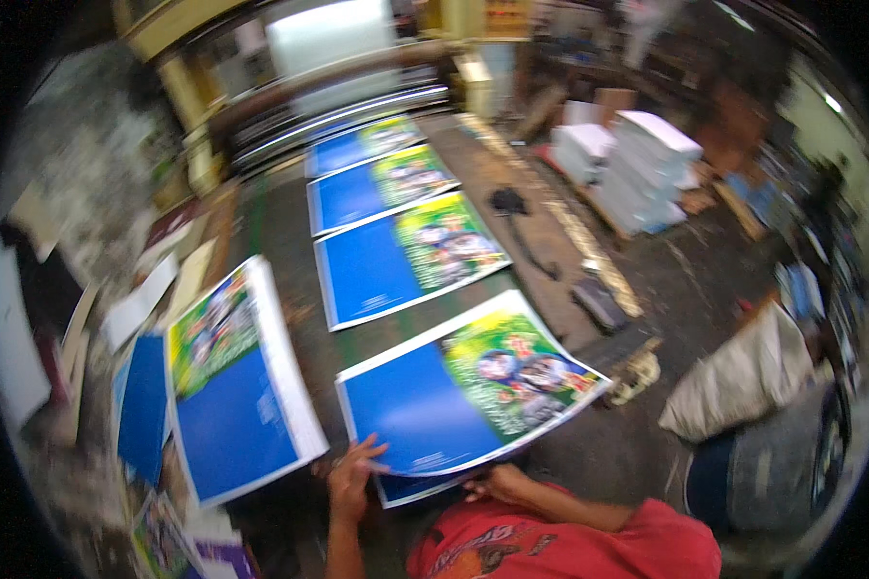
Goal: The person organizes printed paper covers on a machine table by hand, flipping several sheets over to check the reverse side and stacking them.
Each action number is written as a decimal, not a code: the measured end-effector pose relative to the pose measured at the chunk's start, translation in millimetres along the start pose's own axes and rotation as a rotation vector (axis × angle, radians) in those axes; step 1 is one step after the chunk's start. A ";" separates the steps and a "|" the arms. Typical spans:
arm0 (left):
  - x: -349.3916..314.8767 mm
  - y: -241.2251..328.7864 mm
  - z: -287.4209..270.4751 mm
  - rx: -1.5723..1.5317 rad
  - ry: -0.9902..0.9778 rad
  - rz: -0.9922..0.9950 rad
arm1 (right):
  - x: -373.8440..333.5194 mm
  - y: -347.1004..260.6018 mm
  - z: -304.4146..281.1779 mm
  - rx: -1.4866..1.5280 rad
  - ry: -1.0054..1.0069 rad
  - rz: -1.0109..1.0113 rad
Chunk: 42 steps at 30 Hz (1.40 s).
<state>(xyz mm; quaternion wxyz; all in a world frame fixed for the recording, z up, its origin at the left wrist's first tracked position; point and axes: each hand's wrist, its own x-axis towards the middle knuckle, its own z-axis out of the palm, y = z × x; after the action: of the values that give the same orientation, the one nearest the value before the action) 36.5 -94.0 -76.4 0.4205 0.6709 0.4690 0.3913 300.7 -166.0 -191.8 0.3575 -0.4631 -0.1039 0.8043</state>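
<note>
Red sleeve (589,545) lowest in view; just beyond it the right hand (497,482) pinches the near edge of a blue-and-green poster (463,396), and the left hand (350,478) rests flat-fingered on its corner. Three posters (406,256) already lie in a row on the floor beyond; a stack (232,376) waits left of the left hand.

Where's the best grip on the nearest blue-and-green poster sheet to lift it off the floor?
Probably the near edge of the nearest poster sheet, taken from the person's side. That edge sits under the left hand and right hand, with another sheet's corner showing beneath it. The far right corner already curls up, so it is thin and floppy; a two-point pinch along one edge looks safer than a single corner.
</note>
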 end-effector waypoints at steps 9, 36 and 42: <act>-20.6 -30.9 19.8 -0.184 0.109 0.007 | 87.9 -4.2 -4.7 0.143 -0.184 -0.180; 14.2 -48.7 49.3 0.150 0.328 -0.138 | -19.1 3.6 -52.9 -0.011 0.011 -0.003; 107.6 -109.4 57.1 0.359 0.500 -0.485 | -46.2 14.4 -51.2 -0.019 -0.066 0.023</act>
<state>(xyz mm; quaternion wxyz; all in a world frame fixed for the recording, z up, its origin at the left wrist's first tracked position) 83.5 20.4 -183.6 0.2496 0.4875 0.7628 0.3438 350.4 -215.9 -196.1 0.3400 -0.4411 -0.1180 0.8221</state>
